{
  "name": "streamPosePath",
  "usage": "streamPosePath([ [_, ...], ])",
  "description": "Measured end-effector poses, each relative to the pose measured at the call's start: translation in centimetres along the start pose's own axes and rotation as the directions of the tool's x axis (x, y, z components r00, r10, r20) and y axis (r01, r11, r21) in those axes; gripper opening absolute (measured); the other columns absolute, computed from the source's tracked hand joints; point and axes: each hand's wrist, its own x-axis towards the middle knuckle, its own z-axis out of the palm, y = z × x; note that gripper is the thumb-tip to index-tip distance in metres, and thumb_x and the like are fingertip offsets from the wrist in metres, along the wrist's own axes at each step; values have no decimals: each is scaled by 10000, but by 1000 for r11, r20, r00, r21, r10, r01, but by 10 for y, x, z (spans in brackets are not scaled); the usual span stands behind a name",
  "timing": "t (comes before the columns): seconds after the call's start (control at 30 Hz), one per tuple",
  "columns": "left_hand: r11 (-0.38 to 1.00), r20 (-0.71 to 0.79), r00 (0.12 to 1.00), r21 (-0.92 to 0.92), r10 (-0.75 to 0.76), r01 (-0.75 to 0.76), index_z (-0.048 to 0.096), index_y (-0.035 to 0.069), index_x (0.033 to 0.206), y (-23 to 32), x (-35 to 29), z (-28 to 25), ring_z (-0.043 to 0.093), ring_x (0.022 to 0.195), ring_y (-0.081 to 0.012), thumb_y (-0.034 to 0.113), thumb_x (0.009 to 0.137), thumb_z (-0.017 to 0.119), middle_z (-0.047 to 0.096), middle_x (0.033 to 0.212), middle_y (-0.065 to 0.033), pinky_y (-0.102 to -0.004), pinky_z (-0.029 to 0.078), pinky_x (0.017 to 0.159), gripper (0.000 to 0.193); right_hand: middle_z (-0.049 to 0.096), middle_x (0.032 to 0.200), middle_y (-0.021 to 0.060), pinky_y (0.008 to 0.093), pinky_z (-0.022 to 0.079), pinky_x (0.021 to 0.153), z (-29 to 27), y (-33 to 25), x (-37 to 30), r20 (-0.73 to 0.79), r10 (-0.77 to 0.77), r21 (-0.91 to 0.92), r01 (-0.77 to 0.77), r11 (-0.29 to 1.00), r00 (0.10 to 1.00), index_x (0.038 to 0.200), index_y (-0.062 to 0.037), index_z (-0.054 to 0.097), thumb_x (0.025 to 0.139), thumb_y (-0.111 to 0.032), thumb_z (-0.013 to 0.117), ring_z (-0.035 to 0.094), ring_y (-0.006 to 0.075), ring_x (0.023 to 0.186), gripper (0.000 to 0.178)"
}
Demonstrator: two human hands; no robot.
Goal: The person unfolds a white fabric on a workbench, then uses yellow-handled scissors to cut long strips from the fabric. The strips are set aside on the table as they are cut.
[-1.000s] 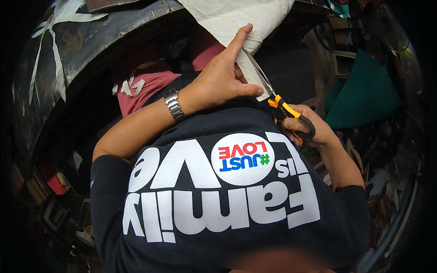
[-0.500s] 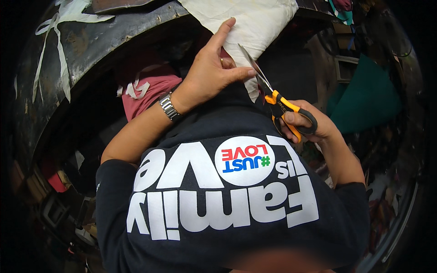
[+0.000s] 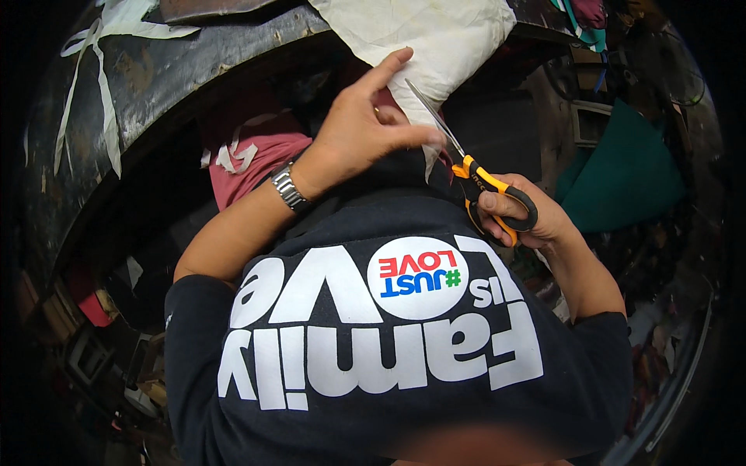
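Observation:
A creased off-white cloth [image 3: 443, 39] hangs over the table edge, narrowing to a pointed end below my left hand. My left hand [image 3: 361, 128] is at its left edge: the thumb lies over the narrow part, the index finger is stretched out, and the other fingers curl in under the edge, their tips hidden. Orange-and-black handled scissors [image 3: 480, 180] are in my right hand [image 3: 517, 210], with fingers through the loops. One blade shows over the cloth, pointing up and left; the other is mostly hidden.
A dark, worn table [image 3: 167, 78] curves across the top, with white fabric strips [image 3: 105, 101] hanging off it. Pink cloth [image 3: 268, 159] with white scraps sits left of my lap. Dark green fabric [image 3: 625, 175] lies to the right, beside a grey frame [image 3: 588, 123].
The left thumb has shifted slightly right and down over the cloth. The index finger also sits slightly lower and further right. The scissors have barely moved.

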Motion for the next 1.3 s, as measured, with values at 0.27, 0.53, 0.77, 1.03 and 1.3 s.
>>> streamPosePath([
  [0.27, 996, -24, 1000, -84, 0, -2, 198, -32, 1473, 3, 8, -11, 676, 760, -142, 41, 804, 749, 674, 890, -173, -246, 552, 641, 870, 574, 593, 46, 180, 421, 391, 0, -10, 3, 35, 16, -23, -15, 1000, 999, 927, -1, 575, 848, -363, 705, 528, 80, 423, 393],
  [0.53, 996, -46, 998, -81, 36, -40, 126, -40, 1486, 4, 7, -6, 671, 729, -140, 29, 778, 766, 659, 898, -177, -253, 552, 637, 957, 571, 604, 46, 181, 420, 399, 3, -18, 16, 38, -19, -37, 20, 999, 999, 888, -24, 569, 850, -419, 692, 525, 83, 426, 416],
  [0.77, 996, -11, 997, 48, -72, 73, 286, -32, 1460, 6, 7, -13, 607, 864, -92, 29, 804, 745, 565, 1214, -163, -229, 530, 778, 803, 554, 566, 23, 162, 405, 378, 4, -14, 14, 19, 4, 10, -4, 1000, 1000, 876, -30, 566, 858, -327, 711, 499, 60, 396, 330],
  [1.03, 994, -119, 992, -95, 35, -47, 408, -34, 1397, 6, 18, -26, 597, 909, -73, 17, 857, 688, 557, 1254, -116, -223, 509, 813, 611, 598, 617, 74, 199, 459, 424, -3, -30, 18, 82, 20, -22, -18, 1000, 996, 826, -17, 582, 856, -434, 679, 563, 108, 439, 429],
  [1.3, 989, -128, 987, -99, 100, -113, 233, -53, 1464, 4, 16, -27, 604, 829, -84, 19, 782, 762, 342, 1438, -175, -216, 523, 719, 866, 616, 684, 99, 209, 495, 489, -7, -40, 30, 171, -12, -100, 30, 995, 985, 824, -7, 603, 841, -484, 676, 604, 126, 519, 483],
])
